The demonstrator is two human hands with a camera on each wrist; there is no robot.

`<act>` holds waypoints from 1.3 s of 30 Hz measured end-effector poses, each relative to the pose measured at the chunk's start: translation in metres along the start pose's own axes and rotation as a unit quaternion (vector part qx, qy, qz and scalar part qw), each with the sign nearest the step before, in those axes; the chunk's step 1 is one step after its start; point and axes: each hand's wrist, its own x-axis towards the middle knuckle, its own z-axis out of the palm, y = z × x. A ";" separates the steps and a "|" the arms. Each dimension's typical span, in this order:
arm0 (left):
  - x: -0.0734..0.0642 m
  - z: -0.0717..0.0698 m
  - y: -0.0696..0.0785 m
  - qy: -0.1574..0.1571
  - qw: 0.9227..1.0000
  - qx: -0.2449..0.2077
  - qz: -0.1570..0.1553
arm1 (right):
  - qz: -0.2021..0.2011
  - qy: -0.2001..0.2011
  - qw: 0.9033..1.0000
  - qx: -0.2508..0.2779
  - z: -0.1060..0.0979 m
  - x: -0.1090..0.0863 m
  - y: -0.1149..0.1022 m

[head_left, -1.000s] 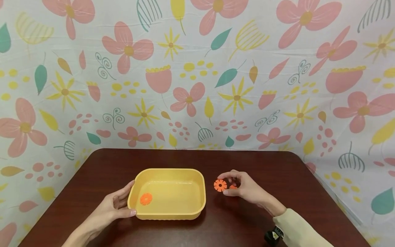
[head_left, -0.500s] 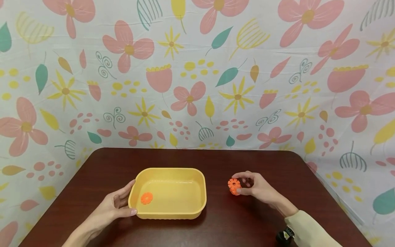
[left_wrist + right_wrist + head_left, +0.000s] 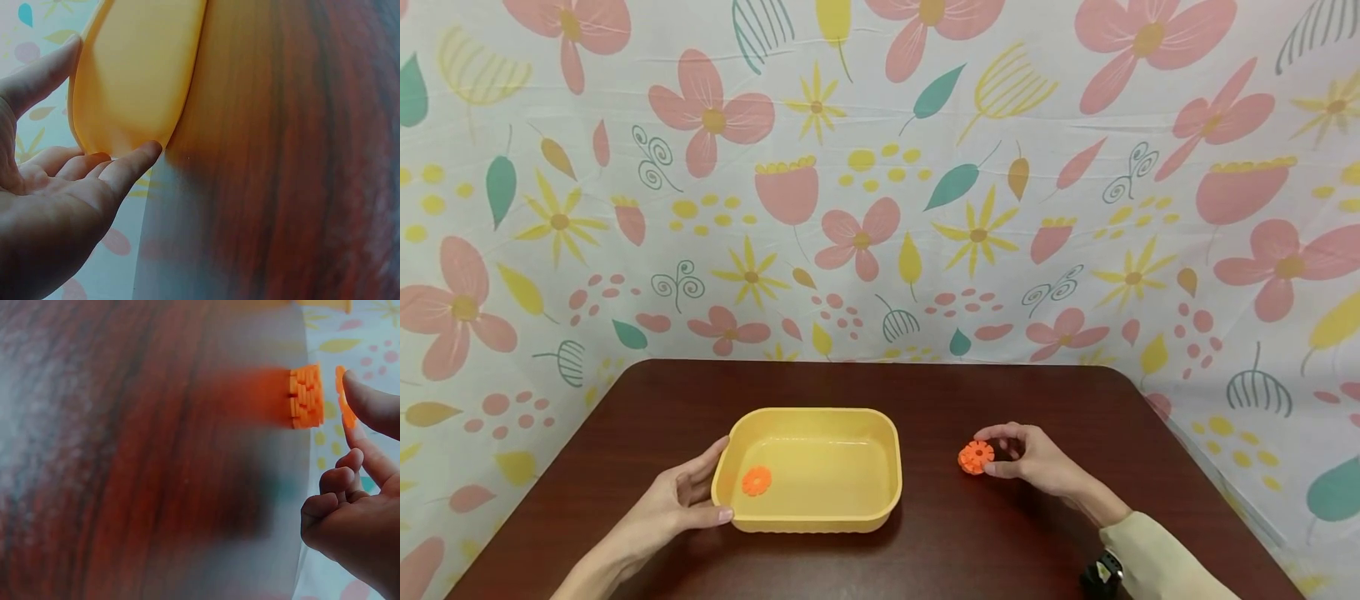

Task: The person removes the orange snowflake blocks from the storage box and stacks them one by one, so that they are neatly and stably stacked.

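Observation:
A yellow plastic tub [image 3: 806, 524] stands on the table, with an orange notched disc [image 3: 757, 481] lying flat inside near its left end. My left hand [image 3: 681, 500] holds the tub's left end, thumb at the front corner and fingers at the back one. To the right of the tub, my right hand [image 3: 1028, 457] pinches another orange notched disc [image 3: 345, 397] between thumb and index finger. Just below that disc is a stack of several orange discs [image 3: 306, 397], with a narrow gap between them in the right wrist view. From the head view, the held disc [image 3: 981, 453] overlaps most of the stack.
The dark brown wooden table [image 3: 925, 387] has rounded far corners. Behind it hangs a white cloth [image 3: 865, 283] printed with flowers and leaves. A black band [image 3: 1102, 575] sits on my right wrist beside a light sleeve [image 3: 1157, 550].
My right hand has carried its disc rightward, from between the tub and the stack to over the stack. My left hand and the tub have stayed put.

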 end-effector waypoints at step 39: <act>0.000 0.000 0.000 0.003 1.000 0.005 0.005 | 0.004 -0.009 1.000 -0.028 0.004 0.004 0.009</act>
